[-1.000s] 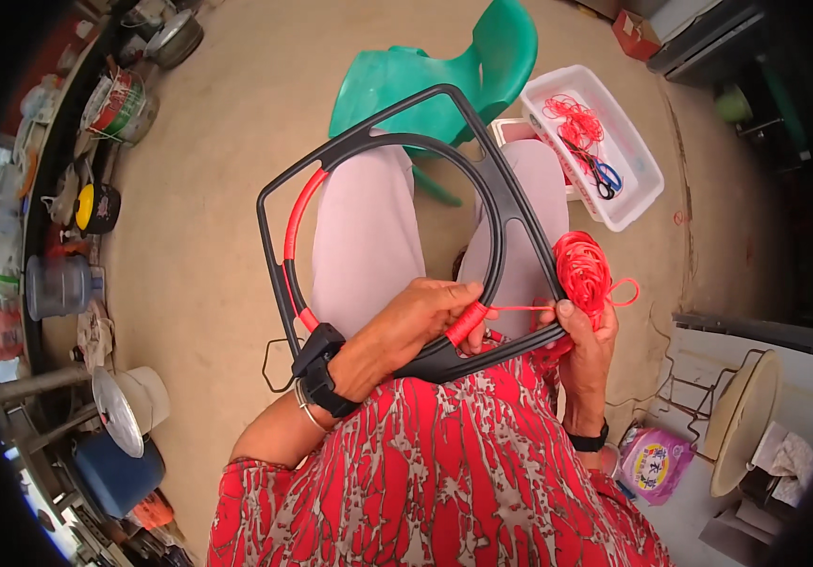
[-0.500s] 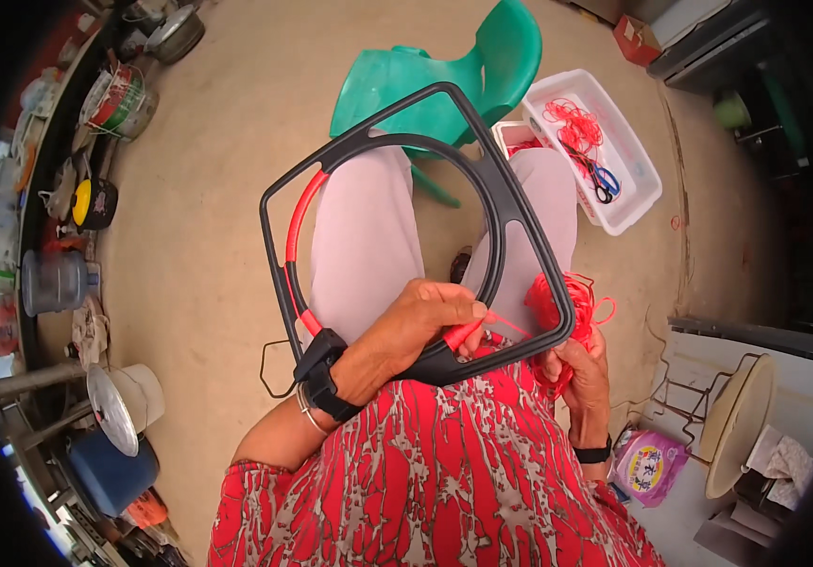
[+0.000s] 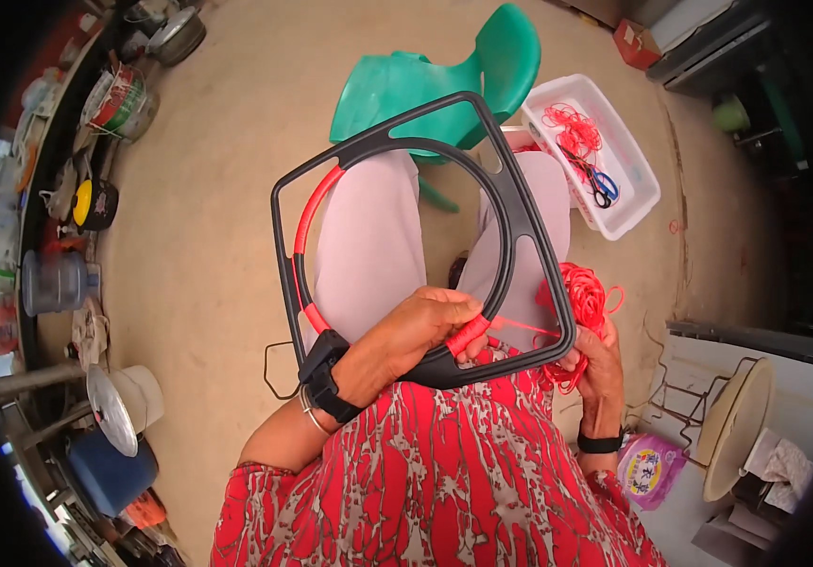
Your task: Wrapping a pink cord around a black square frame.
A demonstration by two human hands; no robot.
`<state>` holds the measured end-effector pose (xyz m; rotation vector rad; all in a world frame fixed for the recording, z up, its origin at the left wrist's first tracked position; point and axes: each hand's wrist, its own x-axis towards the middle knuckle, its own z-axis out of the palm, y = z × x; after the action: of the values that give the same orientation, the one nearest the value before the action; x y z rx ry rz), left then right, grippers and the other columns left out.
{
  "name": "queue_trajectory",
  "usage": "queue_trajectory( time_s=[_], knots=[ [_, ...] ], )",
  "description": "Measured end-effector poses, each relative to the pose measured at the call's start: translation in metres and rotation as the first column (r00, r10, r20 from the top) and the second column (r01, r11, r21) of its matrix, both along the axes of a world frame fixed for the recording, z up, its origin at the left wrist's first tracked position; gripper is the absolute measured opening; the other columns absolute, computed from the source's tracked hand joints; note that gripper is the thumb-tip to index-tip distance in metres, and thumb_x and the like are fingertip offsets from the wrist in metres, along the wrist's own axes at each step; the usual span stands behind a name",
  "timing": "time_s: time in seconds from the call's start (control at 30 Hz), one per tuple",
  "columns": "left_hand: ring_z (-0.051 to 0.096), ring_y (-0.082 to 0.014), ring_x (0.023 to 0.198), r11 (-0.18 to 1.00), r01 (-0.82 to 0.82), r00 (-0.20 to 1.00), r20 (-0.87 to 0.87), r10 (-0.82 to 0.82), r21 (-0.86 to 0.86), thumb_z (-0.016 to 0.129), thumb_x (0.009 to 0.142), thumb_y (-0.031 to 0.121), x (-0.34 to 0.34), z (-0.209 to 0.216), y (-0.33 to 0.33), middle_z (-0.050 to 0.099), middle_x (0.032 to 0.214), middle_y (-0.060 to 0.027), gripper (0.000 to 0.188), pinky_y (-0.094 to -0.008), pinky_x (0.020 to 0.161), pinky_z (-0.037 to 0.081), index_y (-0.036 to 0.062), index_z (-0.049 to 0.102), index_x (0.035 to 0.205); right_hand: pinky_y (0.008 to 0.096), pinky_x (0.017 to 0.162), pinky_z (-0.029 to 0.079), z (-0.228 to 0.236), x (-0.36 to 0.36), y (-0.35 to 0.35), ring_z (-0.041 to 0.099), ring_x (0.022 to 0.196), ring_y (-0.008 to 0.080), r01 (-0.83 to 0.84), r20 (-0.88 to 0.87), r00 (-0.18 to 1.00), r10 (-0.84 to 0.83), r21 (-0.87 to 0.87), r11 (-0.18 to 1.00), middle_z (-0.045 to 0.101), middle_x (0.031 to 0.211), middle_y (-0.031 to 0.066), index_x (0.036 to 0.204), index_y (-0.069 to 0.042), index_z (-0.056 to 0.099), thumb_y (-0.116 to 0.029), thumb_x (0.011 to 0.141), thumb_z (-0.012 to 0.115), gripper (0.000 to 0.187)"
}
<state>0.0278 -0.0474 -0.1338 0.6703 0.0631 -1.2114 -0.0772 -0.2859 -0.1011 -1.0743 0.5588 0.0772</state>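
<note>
A black square frame with a round inner ring rests over my lap, slightly tilted. My left hand is closed on the ring's near right part, thumb and fingers pinching beside a band of wound red cord. From this band a thin red strand runs rightward, under the frame's outer bar, toward my right hand. That hand is closed on a looped bundle of red cord just outside the frame's near right corner. Two more red sections, one long and one short, cover the ring's left side.
A green plastic chair stands ahead of my knees. Right of it, a white bin holds loose red cord and scissors. Pots and a water jug line the left side. A purple package lies at the lower right.
The frame has shifted slightly right and down with my left hand. My right hand and the cord bundle have moved right, and the strand between the hands looks longer.
</note>
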Motion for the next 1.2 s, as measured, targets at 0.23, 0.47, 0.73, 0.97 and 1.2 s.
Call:
queue_trajectory(
  time_s=[0.23, 0.47, 0.73, 0.97, 1.2],
  knots=[
    [0.056, -0.0177, 0.055, 0.992, -0.066, 0.997, -0.030, 0.070, 0.104, 0.054, 0.094, 0.021, 0.005, 0.009, -0.003, 0.059, 0.064, -0.0130, 0.024, -0.0271, 0.055, 0.046, -0.0010, 0.058, 0.086, 0.0224, 0.042, 0.036, -0.016, -0.016, 0.008, 0.045, 0.050, 0.0091, -0.006, -0.068, 0.998, 0.007, 0.027, 1.000, 0.053, 0.072, 0.0043, 0.113, -0.003, 0.046, 0.000, 0.083, 0.060, 0.033],
    [0.057, -0.0147, 0.056, 0.977, -0.084, 0.987, 0.154, 0.054, 0.198, 0.059, 0.091, 0.014, 0.002, 0.007, -0.004, 0.062, 0.066, -0.0105, 0.016, -0.0243, 0.055, 0.046, -0.0004, 0.060, 0.083, 0.0226, 0.046, 0.041, -0.024, -0.014, -0.006, 0.053, 0.054, 0.0106, -0.106, 0.028, 0.994, 0.105, 0.018, 0.994, 0.061, 0.079, 0.0072, 0.108, -0.002, 0.054, -0.007, 0.086, 0.063, 0.024],
    [0.058, -0.0137, 0.056, 0.965, -0.056, 0.980, 0.198, 0.004, 0.255, 0.058, 0.092, 0.017, 0.012, 0.016, -0.006, 0.063, 0.066, -0.0092, 0.021, -0.0242, 0.056, 0.047, 0.0008, 0.060, 0.079, 0.0251, 0.062, 0.049, 0.010, -0.002, -0.050, 0.060, 0.072, 0.0118, 0.037, -0.100, 0.976, -0.192, -0.797, 0.603, 0.064, 0.085, 0.0056, 0.111, -0.001, 0.057, -0.031, 0.087, 0.067, 0.039],
    [0.055, -0.0138, 0.054, 0.968, -0.101, 0.965, 0.258, 0.040, 0.228, 0.056, 0.093, 0.016, 0.026, 0.000, -0.004, 0.060, 0.065, -0.0081, 0.019, -0.0254, 0.055, 0.046, 0.0002, 0.059, 0.084, 0.0250, 0.068, 0.047, 0.005, 0.019, -0.052, 0.055, 0.074, 0.0112, -0.182, -0.253, 0.966, -0.049, -0.803, 0.567, 0.059, 0.090, 0.0048, 0.118, -0.001, 0.052, -0.027, 0.087, 0.063, 0.042],
    [0.053, -0.0123, 0.053, 0.957, -0.223, 0.956, 0.234, 0.177, 0.188, 0.054, 0.094, 0.015, 0.017, -0.007, 0.002, 0.058, 0.063, -0.0067, 0.017, -0.0234, 0.052, 0.043, 0.0012, 0.058, 0.084, 0.0270, 0.081, 0.050, -0.013, 0.042, 0.001, 0.060, 0.092, 0.0142, -0.149, -0.015, 0.988, 0.153, -0.316, 0.937, 0.062, 0.106, 0.0110, 0.125, 0.000, 0.042, -0.006, 0.084, 0.064, 0.047]
  ],
)
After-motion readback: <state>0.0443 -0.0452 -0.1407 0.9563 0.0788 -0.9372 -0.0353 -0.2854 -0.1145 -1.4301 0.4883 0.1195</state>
